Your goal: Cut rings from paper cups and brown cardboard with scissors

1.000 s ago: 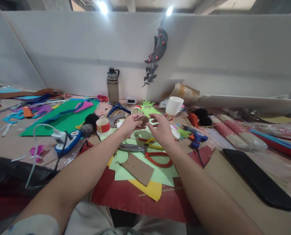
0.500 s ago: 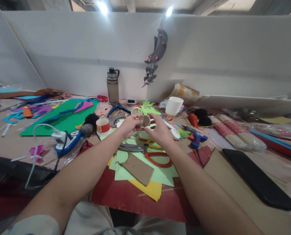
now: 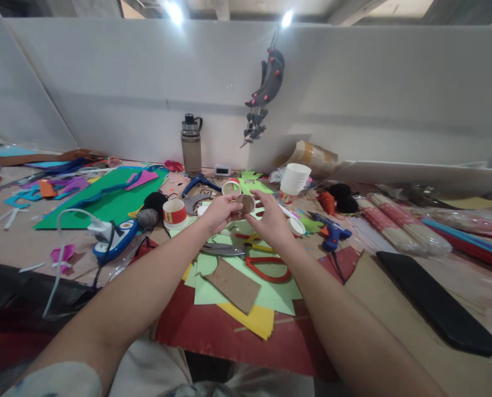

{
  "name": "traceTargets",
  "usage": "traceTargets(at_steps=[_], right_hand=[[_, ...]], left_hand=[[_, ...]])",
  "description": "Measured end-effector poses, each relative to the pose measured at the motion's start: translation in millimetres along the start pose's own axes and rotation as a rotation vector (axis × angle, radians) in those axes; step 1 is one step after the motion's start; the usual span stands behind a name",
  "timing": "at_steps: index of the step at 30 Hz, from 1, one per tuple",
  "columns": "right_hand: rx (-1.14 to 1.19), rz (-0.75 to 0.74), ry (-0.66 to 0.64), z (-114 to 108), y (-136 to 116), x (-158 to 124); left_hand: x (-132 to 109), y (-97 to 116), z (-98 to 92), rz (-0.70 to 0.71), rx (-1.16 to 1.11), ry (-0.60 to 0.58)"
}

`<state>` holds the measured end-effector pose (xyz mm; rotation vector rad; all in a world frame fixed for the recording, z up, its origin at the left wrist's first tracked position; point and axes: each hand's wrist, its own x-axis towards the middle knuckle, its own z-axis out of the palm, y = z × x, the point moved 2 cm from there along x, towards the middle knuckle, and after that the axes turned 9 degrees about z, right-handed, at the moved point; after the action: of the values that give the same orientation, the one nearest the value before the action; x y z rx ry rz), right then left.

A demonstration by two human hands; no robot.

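Between my hands is a small round brown disc [image 3: 247, 204] with a pale rim along its right side; whether it sits in a paper cup I cannot make out. My left hand [image 3: 224, 214] pinches its left edge between thumb and fingers. From the right, my right hand [image 3: 269, 218] curves its thumb and fingers around the rim. Just behind stands a red and white paper cup [image 3: 231, 188], and another paper cup [image 3: 174, 214] is to the left. Below my hands, scissors with red and yellow handles [image 3: 268, 269] lie on light green paper [image 3: 204, 292], beside a brown cardboard piece [image 3: 234, 284].
A glue gun [image 3: 332, 234] and stacked white cups [image 3: 295, 179] are on the right, with a black phone-like slab [image 3: 439, 303] nearer. A water bottle [image 3: 192, 148] stands by the white wall. At left are a power strip [image 3: 115, 240] and a green sheet [image 3: 88, 207].
The brown disc has shifted very slightly to the right and tilted a little between my fingers. Both hands keep nearly the same place.
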<state>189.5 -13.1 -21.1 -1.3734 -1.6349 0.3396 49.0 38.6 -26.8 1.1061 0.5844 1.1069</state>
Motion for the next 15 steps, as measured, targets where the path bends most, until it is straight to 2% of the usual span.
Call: traceTargets(at_steps=[7,15], right_hand=[[-0.068,-0.073,0.120,-3.7,-2.3,-0.8],[-0.249,-0.137,0.170,-1.6,2.8,1.4]], left_hand=[[-1.2,1.2,1.4,-0.020,-0.013,-0.003],[-4.6,3.0,3.8,-0.038,-0.082,-0.045]])
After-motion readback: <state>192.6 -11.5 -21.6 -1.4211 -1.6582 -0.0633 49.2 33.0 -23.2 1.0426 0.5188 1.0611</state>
